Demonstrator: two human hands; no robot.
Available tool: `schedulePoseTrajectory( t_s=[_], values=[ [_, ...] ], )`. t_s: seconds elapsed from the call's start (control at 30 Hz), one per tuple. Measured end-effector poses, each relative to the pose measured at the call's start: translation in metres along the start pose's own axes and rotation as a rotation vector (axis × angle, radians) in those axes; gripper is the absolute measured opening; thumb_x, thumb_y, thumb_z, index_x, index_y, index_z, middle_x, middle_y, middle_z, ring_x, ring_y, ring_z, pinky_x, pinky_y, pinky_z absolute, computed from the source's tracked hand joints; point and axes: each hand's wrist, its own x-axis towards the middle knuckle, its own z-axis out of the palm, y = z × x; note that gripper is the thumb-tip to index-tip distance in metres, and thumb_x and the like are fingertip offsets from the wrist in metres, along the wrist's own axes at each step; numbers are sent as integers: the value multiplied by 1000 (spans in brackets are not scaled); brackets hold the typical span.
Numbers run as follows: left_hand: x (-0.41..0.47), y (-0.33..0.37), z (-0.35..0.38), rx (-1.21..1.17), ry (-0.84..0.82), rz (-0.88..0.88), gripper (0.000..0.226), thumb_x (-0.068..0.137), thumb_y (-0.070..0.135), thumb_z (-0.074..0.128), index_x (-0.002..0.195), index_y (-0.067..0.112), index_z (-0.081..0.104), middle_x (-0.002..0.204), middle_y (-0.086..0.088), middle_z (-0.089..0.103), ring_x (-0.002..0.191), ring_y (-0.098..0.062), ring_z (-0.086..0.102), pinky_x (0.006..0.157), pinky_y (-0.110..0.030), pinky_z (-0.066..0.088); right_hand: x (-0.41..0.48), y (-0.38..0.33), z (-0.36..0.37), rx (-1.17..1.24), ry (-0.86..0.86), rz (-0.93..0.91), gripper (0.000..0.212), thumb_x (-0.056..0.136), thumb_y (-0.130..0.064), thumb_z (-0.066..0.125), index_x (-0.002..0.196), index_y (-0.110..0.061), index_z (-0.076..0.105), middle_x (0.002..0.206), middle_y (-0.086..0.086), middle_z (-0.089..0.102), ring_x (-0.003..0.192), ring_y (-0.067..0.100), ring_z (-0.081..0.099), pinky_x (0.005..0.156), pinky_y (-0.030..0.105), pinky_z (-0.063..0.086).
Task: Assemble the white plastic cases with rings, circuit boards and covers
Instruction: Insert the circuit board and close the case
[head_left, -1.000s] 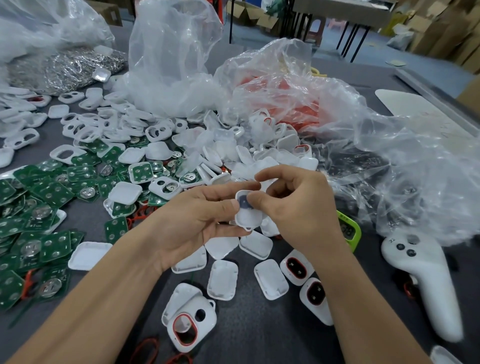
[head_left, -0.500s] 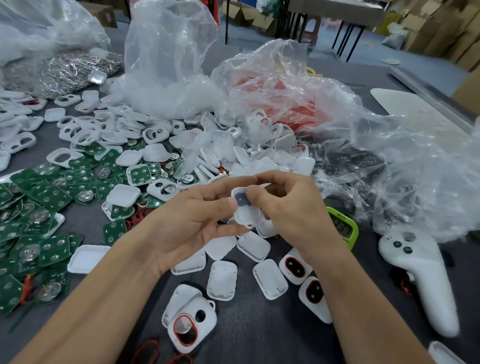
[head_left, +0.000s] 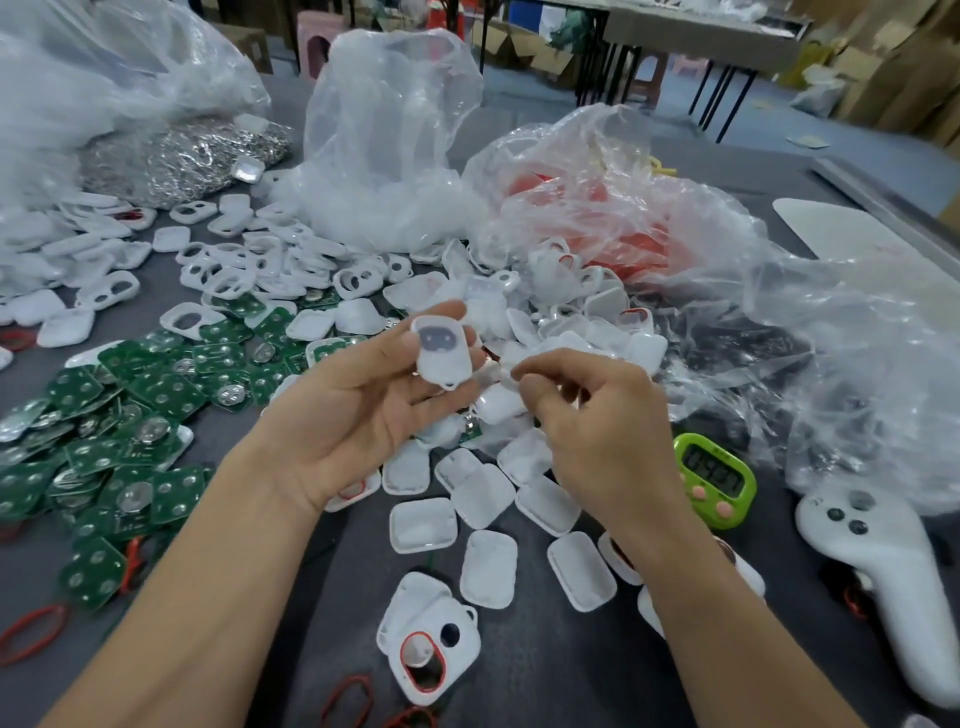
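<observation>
Smooth white rounded case (head_left: 441, 347), a dark oval window on its face, sits pinched in the left grip (head_left: 358, 410) above the grey counter (head_left: 545, 675). The right grip (head_left: 602, 431) curls narrow just beside it; whether it holds anything I cannot tell. Glossy green boards (head_left: 156, 384) lie left, white covers (head_left: 488, 569) below, crinkled clear bags (head_left: 753, 322) behind, a lime timer (head_left: 714, 480) right.

Circuit boards (head_left: 104, 441) are lying heaped on the table's (head_left: 545, 675) left, with cases (head_left: 291, 260) piling up behind them. Covers (head_left: 488, 569) are lying nearest, between the forearms. Timer (head_left: 714, 480) is sitting right of them, controller (head_left: 883, 582) further right. Bags (head_left: 384, 156) are standing behind. Left hand (head_left: 353, 415) is holding one case (head_left: 441, 351) above the heap, right hand (head_left: 597, 431) just beside it.
</observation>
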Motion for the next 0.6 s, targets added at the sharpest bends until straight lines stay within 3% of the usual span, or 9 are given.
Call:
schedulePoseTrajectory(
  t_s=[0.07,0.17,0.27,0.37,0.5,0.6],
  values=[
    [-4,10,-7,-39,19,52,37,95,16,52,124,9,74,124,-14,71,111,-27,72,90,-37,61,8,-15,14,-67,-39,-49,18,89,-20,74,91,-36,81,75,-22,62,77,3,58,69,7,39],
    [-9,23,-16,-91,57,140,37,94,17,53,123,10,75,124,-12,72,109,-24,72,87,-33,61,30,-45,39,-183,-208,-114,23,90,-10,68,91,-27,84,80,-13,75,77,7,60,67,5,40],
    [-14,31,-23,-119,84,207,35,95,17,53,121,11,76,126,-10,72,113,-23,71,88,-32,60,56,-69,56,-425,-420,-173,33,89,-5,62,98,-28,83,95,1,78,86,18,66,77,21,48],
    [-16,34,-27,-150,85,220,35,96,17,53,121,11,76,127,-11,72,115,-23,70,88,-33,60,74,-76,63,-659,-540,-233,30,91,-8,62,107,-26,80,108,7,75,105,28,66,91,33,53],
    [-14,32,-25,-161,89,205,35,94,15,53,121,7,74,121,-13,73,109,-26,72,84,-34,61,85,-68,61,-789,-614,-289,39,89,-8,66,113,-36,79,77,-10,59,96,22,62,84,31,50],
    [-10,30,-21,-155,96,187,35,91,15,56,119,6,76,118,-14,74,104,-26,74,82,-34,62,85,-58,62,-825,-504,-443,24,88,-21,72,106,-34,80,88,-5,69,102,24,62,94,36,46]
  ],
)
